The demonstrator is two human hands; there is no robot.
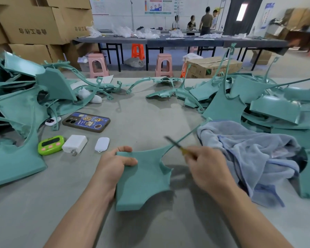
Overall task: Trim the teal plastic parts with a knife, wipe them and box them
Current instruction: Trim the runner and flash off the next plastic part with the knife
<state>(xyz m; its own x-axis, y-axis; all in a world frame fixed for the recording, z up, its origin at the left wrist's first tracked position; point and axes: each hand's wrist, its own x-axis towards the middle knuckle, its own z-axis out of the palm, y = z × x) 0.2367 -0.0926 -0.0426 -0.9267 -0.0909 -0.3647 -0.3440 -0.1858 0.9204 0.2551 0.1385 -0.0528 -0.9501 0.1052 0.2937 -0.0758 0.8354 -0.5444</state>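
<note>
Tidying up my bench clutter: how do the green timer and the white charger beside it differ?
The green timer is bright green with a dark screen and pink buttons; the white charger is plain white. The timer has rounded corners; the charger is boxier, with metal prongs at its near end. Both lie flat, side by side.

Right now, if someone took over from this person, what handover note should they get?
Left hand grips the flat teal plastic part by its left edge.
Right hand holds the yellow-handled knife, blade at the part's thin arm; blurred.
Crumpled blue cloth towel lies to the right; heaps of teal plastic parts on both sides.
Done: trimming under way. Left: finish the cut, wipe, box.
</note>
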